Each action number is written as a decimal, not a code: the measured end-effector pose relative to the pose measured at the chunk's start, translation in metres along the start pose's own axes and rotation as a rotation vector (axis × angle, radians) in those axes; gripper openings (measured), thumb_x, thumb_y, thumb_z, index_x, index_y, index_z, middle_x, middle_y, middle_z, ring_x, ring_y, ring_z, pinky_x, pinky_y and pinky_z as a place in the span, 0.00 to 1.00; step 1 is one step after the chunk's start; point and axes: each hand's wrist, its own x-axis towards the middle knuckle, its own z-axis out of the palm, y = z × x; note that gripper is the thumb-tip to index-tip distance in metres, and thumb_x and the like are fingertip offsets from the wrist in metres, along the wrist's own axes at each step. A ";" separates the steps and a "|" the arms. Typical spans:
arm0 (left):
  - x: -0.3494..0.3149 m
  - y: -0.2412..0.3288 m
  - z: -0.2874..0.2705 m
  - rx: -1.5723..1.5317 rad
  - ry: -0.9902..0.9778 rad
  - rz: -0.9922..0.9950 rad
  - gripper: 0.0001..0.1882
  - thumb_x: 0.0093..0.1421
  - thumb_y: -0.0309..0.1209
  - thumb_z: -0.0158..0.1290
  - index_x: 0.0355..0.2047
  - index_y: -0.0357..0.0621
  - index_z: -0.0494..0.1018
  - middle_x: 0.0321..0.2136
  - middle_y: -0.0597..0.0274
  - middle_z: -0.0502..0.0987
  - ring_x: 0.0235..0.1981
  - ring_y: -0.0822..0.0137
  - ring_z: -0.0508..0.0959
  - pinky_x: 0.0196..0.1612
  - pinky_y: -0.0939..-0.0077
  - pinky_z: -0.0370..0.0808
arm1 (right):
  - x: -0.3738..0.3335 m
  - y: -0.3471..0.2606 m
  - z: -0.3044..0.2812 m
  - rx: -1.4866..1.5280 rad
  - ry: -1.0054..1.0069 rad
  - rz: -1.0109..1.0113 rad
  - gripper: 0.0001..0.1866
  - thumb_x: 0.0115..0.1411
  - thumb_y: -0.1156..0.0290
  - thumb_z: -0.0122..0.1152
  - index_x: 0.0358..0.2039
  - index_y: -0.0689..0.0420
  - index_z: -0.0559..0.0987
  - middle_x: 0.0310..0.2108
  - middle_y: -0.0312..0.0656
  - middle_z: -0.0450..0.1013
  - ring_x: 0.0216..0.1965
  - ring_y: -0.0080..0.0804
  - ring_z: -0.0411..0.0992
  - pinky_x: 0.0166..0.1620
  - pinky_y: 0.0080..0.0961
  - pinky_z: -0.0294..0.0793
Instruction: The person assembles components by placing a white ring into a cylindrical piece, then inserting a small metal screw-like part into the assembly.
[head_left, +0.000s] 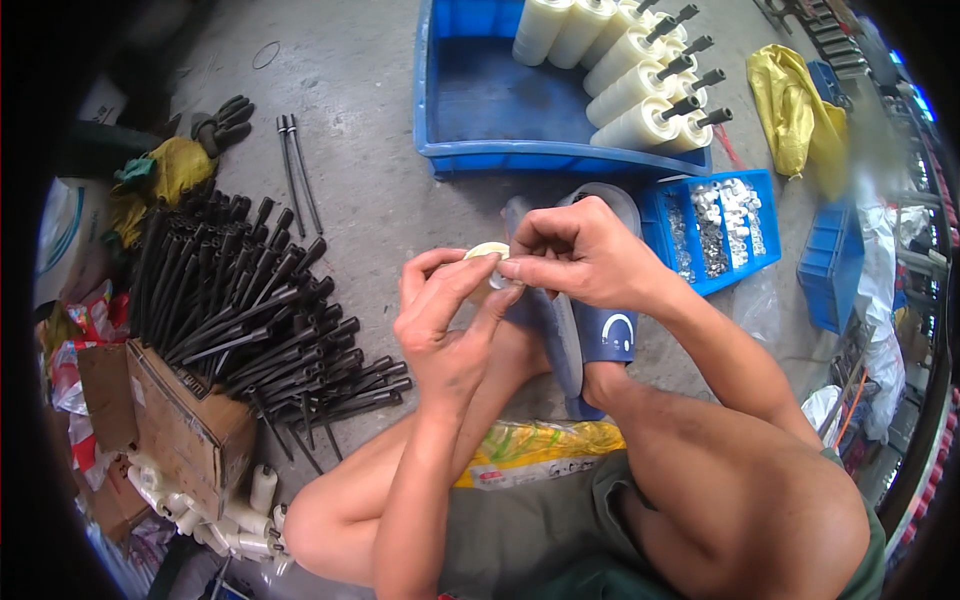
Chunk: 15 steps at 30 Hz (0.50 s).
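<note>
L hand (440,325): fingers pinch small round cream pc (487,250). R hand (580,250): fingers narrow, hold unclear. Yellow plastic bag (535,445) w/ blurred print.

Grey concrete floor (350,65) holding a heap of black rods (240,290) (two rods (306,175) lie apart), a blue crate (560,158), a blue tray (740,275) and a yellow sack (795,110).

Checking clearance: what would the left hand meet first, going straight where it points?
Past the pale round piece at its fingertips, the left hand would likely meet the right hand; depth unclear.
</note>
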 end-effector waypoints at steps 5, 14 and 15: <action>0.002 0.001 0.001 -0.015 -0.001 0.005 0.19 0.49 0.22 0.75 0.43 0.44 0.87 0.38 0.60 0.89 0.47 0.56 0.81 0.51 0.66 0.78 | -0.003 0.002 -0.004 0.164 0.045 0.125 0.13 0.68 0.64 0.71 0.36 0.63 0.85 0.25 0.35 0.78 0.25 0.18 0.74 0.29 0.20 0.73; 0.001 -0.002 0.004 -0.020 0.064 0.018 0.19 0.50 0.21 0.73 0.45 0.43 0.87 0.40 0.58 0.88 0.47 0.58 0.82 0.48 0.67 0.80 | -0.008 0.121 -0.060 -0.874 0.045 0.128 0.09 0.58 0.71 0.63 0.36 0.58 0.87 0.35 0.56 0.83 0.40 0.58 0.82 0.48 0.50 0.83; 0.000 -0.004 0.004 -0.008 0.078 0.023 0.19 0.51 0.21 0.73 0.45 0.43 0.88 0.41 0.58 0.88 0.46 0.60 0.82 0.46 0.68 0.80 | -0.007 0.138 -0.051 -0.942 0.006 0.171 0.08 0.58 0.72 0.62 0.35 0.58 0.87 0.35 0.56 0.83 0.40 0.59 0.82 0.48 0.50 0.83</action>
